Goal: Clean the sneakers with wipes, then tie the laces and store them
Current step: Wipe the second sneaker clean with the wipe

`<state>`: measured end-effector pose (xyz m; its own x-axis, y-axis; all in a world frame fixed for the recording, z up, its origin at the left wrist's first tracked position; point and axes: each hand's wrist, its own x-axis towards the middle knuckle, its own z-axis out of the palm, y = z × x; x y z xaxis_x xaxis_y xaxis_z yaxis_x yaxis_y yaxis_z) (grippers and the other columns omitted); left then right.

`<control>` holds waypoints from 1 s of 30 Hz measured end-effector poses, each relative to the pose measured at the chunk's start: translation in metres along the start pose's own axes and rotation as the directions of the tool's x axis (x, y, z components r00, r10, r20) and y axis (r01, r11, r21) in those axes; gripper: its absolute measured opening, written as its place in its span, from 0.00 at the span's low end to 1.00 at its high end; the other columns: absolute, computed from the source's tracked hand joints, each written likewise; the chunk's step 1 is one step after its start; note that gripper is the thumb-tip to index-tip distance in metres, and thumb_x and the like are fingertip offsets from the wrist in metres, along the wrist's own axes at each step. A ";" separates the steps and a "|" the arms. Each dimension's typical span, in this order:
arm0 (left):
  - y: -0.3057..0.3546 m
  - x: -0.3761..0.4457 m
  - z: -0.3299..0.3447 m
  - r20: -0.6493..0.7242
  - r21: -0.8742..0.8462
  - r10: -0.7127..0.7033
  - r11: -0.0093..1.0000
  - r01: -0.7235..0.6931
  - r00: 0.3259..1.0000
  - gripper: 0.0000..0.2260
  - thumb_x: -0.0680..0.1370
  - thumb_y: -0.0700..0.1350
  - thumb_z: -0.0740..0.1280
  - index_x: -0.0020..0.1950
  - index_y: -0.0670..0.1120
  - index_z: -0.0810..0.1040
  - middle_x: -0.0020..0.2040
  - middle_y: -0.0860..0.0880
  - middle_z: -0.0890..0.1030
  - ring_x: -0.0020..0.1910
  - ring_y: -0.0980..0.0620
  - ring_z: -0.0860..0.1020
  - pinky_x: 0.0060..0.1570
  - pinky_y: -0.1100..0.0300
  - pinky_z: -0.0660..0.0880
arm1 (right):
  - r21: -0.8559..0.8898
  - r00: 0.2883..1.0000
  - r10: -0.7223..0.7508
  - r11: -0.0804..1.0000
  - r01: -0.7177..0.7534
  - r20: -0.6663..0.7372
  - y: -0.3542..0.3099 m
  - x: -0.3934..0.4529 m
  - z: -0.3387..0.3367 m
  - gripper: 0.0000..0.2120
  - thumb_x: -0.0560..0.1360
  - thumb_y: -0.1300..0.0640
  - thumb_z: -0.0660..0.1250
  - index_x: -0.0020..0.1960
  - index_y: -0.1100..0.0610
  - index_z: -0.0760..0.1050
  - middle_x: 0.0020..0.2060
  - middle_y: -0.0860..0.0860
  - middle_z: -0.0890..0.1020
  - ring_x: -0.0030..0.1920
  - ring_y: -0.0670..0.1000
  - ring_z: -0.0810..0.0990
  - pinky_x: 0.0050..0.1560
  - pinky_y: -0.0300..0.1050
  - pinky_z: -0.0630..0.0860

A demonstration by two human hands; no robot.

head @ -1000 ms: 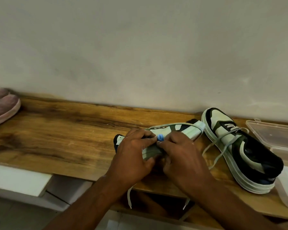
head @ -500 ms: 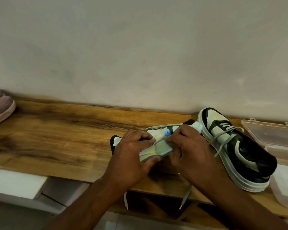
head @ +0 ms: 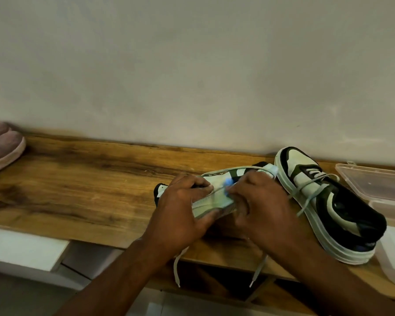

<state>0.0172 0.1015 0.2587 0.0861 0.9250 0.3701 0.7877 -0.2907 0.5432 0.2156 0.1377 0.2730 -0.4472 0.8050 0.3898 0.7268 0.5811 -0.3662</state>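
Both hands are on the near sneaker (head: 217,190), which lies tipped on its side on the wooden bench (head: 82,188). The left hand (head: 180,215) curls around its sole edge, thumb underneath, fingers over the top. The right hand (head: 260,208) pinches a small blue wipe (head: 228,184) against the pale upper. 2 lace ends (head: 177,267) dangle off the bench's front edge. At 3 o'clock, just beside it, the second sneaker (head: 324,201) sits upright, laces loose. Further toward 3 o'clock, a clear plastic box (head: 374,185) lies open. Way over at 9 o'clock, pink shoes (head: 2,147).
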 end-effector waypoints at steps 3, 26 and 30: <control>0.000 0.000 0.001 -0.010 0.006 -0.011 1.000 0.012 1.000 0.24 0.71 0.55 0.80 0.65 0.49 0.84 0.60 0.60 0.80 0.62 0.59 0.74 0.60 0.76 0.65 | 0.018 0.962 0.161 0.987 -0.161 -0.222 0.045 0.014 -0.015 0.13 0.68 0.69 0.73 0.48 0.56 0.86 0.42 0.51 0.81 0.44 0.55 0.80 0.45 0.46 0.74; 0.003 -0.001 0.001 -0.003 -0.007 -0.001 1.000 0.001 1.000 0.24 0.70 0.53 0.80 0.64 0.50 0.84 0.59 0.59 0.80 0.62 0.60 0.73 0.60 0.75 0.66 | -0.027 0.998 -0.023 0.999 0.021 -0.056 0.014 0.010 0.000 0.13 0.67 0.67 0.76 0.51 0.58 0.86 0.44 0.51 0.80 0.45 0.51 0.78 0.41 0.46 0.78; 0.005 -0.002 0.002 -0.003 -0.011 0.014 1.000 -0.014 1.000 0.24 0.71 0.55 0.80 0.65 0.49 0.84 0.59 0.59 0.80 0.61 0.60 0.73 0.60 0.77 0.65 | 0.071 0.938 0.194 0.981 -0.181 -0.289 0.060 0.024 -0.019 0.13 0.68 0.70 0.73 0.47 0.55 0.87 0.41 0.49 0.82 0.41 0.48 0.79 0.44 0.40 0.72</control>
<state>0.0220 0.0986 0.2585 0.0956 0.9202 0.3797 0.7798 -0.3063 0.5459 0.2586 0.1898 0.2766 -0.1281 0.8328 0.5386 0.7568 0.4331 -0.4896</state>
